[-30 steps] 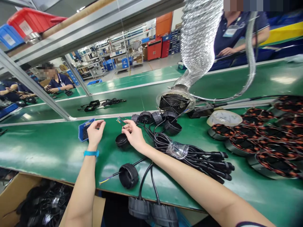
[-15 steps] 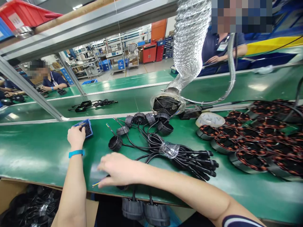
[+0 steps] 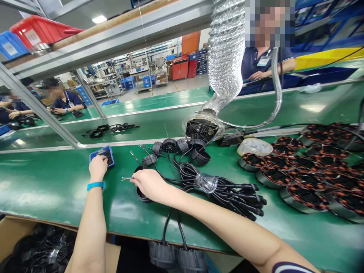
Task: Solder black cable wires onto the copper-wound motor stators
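Right hand: thumb and fingers of the right hand [image 3: 150, 185] appear pinched together on the coloured wires [image 3: 127, 178], whose tips poke out to the left.
Black cup: a black cup [image 3: 144, 198] sits under that hand, partly hidden by it; whether the hand touches it, I cannot tell.
Left hand: the left hand [image 3: 98, 168] is at the blue bin [image 3: 113, 160], fingertips over the small black pieces [image 3: 108, 155]; whether they hold one, I cannot tell.
Step in hand: judging by the pose, a small piece is being picked up while the wires are held ready.
Next move: it would call for a sure pinch on a single piece and a steady right hand, with the wire tips kept exposed.
Cables: right of the cup, a bundle of black cables [image 3: 227, 193] lies in a clear wrap [image 3: 206, 183]; more black cups [image 3: 200, 156] stand beyond.
Table edge: two large black caps [image 3: 162, 254] hang by their cables off the green table [image 3: 51, 182].
Farther right: copper-wound rings [image 3: 305, 197] crowd together near a tape roll [image 3: 254, 147].
Behind: a fan [image 3: 200, 129] faces the table.
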{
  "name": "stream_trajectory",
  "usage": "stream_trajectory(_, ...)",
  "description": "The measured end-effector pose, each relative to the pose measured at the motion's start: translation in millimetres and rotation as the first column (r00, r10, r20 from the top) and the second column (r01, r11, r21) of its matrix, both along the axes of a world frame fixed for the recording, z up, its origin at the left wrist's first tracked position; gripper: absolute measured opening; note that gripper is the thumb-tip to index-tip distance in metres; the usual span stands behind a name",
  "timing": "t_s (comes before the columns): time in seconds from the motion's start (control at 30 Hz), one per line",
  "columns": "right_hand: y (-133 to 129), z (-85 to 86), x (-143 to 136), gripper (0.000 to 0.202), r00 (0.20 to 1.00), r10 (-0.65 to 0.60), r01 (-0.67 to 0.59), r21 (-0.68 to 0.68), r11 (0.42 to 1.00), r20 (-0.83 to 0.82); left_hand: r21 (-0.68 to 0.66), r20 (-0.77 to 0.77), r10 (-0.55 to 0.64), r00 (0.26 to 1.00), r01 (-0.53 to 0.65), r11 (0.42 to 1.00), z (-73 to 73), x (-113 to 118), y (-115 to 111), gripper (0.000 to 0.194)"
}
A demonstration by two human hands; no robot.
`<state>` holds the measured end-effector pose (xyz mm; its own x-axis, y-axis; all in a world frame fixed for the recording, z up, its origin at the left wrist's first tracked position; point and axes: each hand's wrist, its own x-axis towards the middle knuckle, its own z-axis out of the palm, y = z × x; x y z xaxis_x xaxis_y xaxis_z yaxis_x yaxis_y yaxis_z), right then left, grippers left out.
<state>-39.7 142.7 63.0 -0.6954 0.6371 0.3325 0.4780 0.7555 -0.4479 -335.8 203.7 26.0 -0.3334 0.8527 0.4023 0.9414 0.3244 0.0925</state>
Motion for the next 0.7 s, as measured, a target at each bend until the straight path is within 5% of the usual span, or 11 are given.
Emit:
stream_trajectory(0.27, -25, -21.9, -13, 0.029, 0.989, 0.147, -0.147, -0.045, 0.988, 0.011, 0.086, 0.025, 0.049, 0.998, -0.051, 0.995, 8.7, 10, -5, 0.030)
stream_trajectory(0.47, 0, -22.2, -9, 0.030, 0.970, -0.065, -0.004, -0.286, 0.958, -0.233, 0.149, 0.050, 0.022, 0.999, -0.030, 0.988, 9.5, 10, -5, 0.033)
stream_trajectory(0.7, 15, -23.2, -7, 0.025, 0.956, -0.159, 0.085, -0.289, 0.954, -0.245, 0.211, 0.077, 0.046, 0.996, -0.061, 0.976, 7.6, 10, -5, 0.032)
